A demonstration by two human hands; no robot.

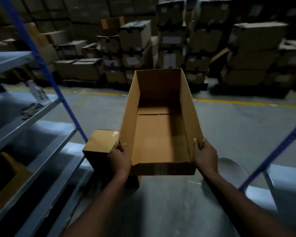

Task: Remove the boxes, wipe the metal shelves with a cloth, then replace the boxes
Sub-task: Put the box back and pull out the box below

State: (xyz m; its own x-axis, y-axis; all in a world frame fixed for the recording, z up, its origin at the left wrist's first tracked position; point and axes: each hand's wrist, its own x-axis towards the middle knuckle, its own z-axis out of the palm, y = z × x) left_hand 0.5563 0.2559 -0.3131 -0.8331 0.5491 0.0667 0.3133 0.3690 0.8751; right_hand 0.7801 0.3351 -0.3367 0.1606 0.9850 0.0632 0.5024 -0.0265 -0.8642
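Note:
I hold an open, empty cardboard box [159, 130] in front of me above the floor. My left hand [120, 159] grips its near left corner, and my right hand [205, 155] grips its near right corner. A closed cardboard box [99, 142] sits on the floor just left of and below the held one. The metal shelves [32, 117] with blue uprights stand at my left. A dark cloth-like thing [30, 109] lies blurred on a middle shelf.
Another box [10, 178] sits on a lower left shelf. A second blue upright [272, 154] and a shelf edge are at the right. Stacks of cardboard boxes [169, 48] fill the far side beyond a yellow floor line [237, 102].

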